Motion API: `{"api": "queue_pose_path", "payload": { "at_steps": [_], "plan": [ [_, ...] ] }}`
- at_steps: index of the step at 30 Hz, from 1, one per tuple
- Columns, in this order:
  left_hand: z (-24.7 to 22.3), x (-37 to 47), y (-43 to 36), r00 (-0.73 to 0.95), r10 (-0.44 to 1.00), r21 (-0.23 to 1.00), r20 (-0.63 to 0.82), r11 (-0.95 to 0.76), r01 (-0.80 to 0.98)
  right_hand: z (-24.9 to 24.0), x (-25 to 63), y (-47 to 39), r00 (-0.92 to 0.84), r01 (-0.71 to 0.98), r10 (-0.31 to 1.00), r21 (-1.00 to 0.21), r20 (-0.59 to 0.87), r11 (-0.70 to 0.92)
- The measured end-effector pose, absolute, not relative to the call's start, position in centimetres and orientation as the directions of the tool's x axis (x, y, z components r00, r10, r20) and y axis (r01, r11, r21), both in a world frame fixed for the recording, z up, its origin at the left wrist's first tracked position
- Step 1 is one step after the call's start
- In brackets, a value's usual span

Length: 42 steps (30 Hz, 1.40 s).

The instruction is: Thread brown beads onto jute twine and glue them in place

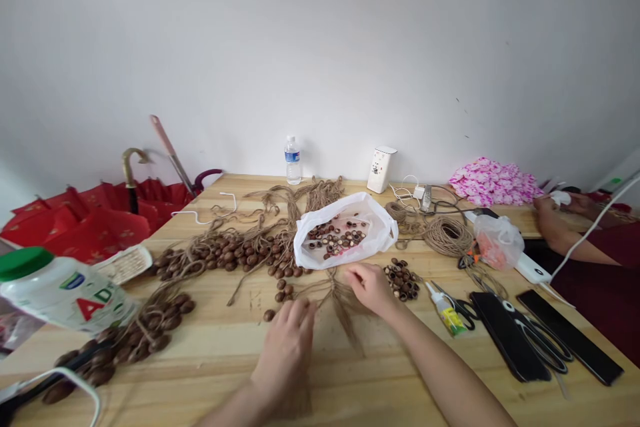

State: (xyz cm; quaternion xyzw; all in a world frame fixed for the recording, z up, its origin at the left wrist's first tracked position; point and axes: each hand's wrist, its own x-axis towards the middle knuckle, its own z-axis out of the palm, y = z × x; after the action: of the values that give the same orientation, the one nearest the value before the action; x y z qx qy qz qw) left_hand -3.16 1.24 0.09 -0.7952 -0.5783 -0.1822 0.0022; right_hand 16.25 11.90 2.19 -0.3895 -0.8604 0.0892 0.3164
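Observation:
A fan of brown jute twine strands [344, 320] spreads over the table between my hands, its upper end at the plastic bag's near edge. My left hand [287, 343] is closed, slightly blurred, with strands running to it and a brown bundle hanging below. At the other side my right hand [371, 288] has its fingers curled together on strands at the fan's top right; the fingertips are partly hidden. Just above lies an open white plastic bag [345, 261] with cut brown nut-like shells [335, 240] inside. Some loose round brown nuts [284, 291] sit near my left hand.
Nuts tied with twine [240, 253] stretch leftward. A pile of cut shells [401, 279], a glue bottle [447, 310], scissors [537, 337] and a twine coil [449, 235] are right. A white bottle [65, 293] stands left. Another person's hand [555, 213] is at far right.

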Motion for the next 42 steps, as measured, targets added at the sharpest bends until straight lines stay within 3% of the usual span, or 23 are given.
{"api": "queue_pose_path", "payload": {
  "at_steps": [4,8,14,22,30,35,38,42],
  "plan": [
    [-0.2,-2.1,1.2,0.585,0.742,0.349,0.326,-0.67,0.655,3.0,15.7,10.3,-0.797,0.483,0.533,-0.231,0.284,0.845],
    [-0.4,-1.6,1.5,0.699,0.677,0.393,0.231,-0.722,0.569,2.0,16.4,9.3,-0.819,0.513,0.538,-0.164,0.199,0.842],
    [-0.1,-1.8,1.4,0.626,0.743,0.448,0.238,-0.656,0.608,0.8,18.2,9.1,-0.774,0.499,0.556,-0.249,0.304,0.83],
    [0.2,-1.8,1.5,0.5,0.784,0.415,0.369,-0.62,0.666,0.3,18.3,9.2,-0.727,0.522,0.597,-0.29,0.341,0.802],
    [0.4,-2.0,1.3,0.493,0.78,0.448,0.385,-0.625,0.64,0.2,19.1,9.0,-0.686,0.582,0.609,-0.202,0.397,0.787],
    [1.0,-2.0,0.7,0.603,0.702,0.486,0.379,-0.705,0.515,0.7,18.3,7.7,-0.767,0.466,0.469,-0.122,0.439,0.876],
    [0.9,-2.2,0.4,0.585,0.709,0.493,0.394,-0.7,0.517,0.8,17.6,6.5,-0.844,0.376,0.371,-0.066,0.388,0.924],
    [0.2,-2.4,0.3,0.536,0.762,0.538,0.364,-0.642,0.547,0.4,17.1,5.6,-0.88,0.361,0.346,-0.014,0.327,0.932]
  ]
}}
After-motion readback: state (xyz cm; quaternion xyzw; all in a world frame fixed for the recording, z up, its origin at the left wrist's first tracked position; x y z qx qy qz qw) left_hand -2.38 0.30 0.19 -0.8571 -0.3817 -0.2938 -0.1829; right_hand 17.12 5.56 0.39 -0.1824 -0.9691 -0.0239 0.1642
